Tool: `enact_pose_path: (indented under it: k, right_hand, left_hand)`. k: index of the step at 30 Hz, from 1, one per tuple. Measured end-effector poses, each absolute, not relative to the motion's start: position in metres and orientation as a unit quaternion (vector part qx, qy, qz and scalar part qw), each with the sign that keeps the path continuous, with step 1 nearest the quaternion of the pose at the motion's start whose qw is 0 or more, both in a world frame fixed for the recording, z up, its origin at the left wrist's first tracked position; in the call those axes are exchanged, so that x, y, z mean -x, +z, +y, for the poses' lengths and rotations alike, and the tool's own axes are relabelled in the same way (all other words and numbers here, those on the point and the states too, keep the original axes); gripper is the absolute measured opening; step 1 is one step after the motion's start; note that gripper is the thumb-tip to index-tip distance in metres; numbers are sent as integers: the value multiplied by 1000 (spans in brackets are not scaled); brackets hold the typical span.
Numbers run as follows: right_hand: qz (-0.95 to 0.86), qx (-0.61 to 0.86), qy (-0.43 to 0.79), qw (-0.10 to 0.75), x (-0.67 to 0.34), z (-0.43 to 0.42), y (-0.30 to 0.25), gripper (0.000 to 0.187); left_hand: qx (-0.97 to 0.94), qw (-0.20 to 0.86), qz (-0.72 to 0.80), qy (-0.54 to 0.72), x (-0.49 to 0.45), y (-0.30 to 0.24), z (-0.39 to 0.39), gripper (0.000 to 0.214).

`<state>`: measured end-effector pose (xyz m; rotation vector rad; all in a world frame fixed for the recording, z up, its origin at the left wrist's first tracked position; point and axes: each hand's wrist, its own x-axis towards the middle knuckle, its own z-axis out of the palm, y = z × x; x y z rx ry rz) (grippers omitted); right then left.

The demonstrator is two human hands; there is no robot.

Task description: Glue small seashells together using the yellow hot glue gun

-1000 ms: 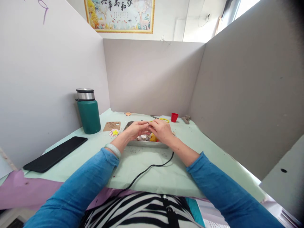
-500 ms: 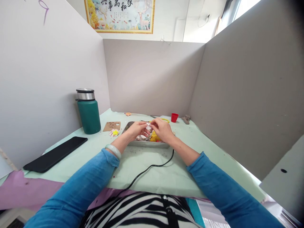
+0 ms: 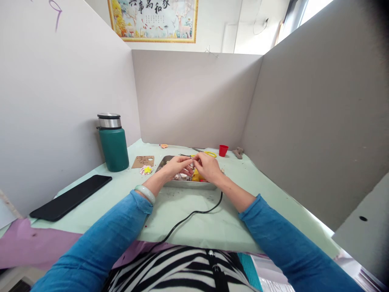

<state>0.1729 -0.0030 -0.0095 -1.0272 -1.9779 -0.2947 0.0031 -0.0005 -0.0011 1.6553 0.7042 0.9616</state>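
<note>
Over a shallow metal tray (image 3: 190, 184), my left hand (image 3: 178, 167) and my right hand (image 3: 208, 166) meet with fingertips pinched together. Between them shows a small white piece (image 3: 192, 164), mostly covered by the fingers; its kind I cannot make out. Both hands are closed on it. In the tray below lie a yellow piece (image 3: 197, 175) and several small white and coloured bits, partly hidden by my hands. Behind the right hand, yellow-handled scissors (image 3: 210, 154) rest on the table.
A green bottle (image 3: 113, 146) and a black flat case (image 3: 71, 197) stand left. Near the tray lie a brown card (image 3: 142, 162) and a yellow-and-white flower (image 3: 146, 170). A red cup (image 3: 223, 151) is at the back right. A black cable (image 3: 194, 212) crosses the front; grey panels enclose the table.
My fingers have closed in around the white piece, so less of it shows between them. The arms and the things on the table have stayed in place.
</note>
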Motion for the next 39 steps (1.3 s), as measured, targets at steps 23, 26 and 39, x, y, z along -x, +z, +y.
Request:
enact_pose_path:
  k: [23,26,39]
  right_hand:
    - [-811,379,-134,424,-171,-6,-9,8]
    - [-814,381,-136,418,-170,-7,-9,9]
    - [-804,381,-168,425,-171,-5,-11,9]
  left_hand:
    - [-751,327,418,394,-5,-7,5,17]
    - [-751,333,412,395,-6,-5,3,16]
    - [-733,370,410,396,-8,-3,0,23]
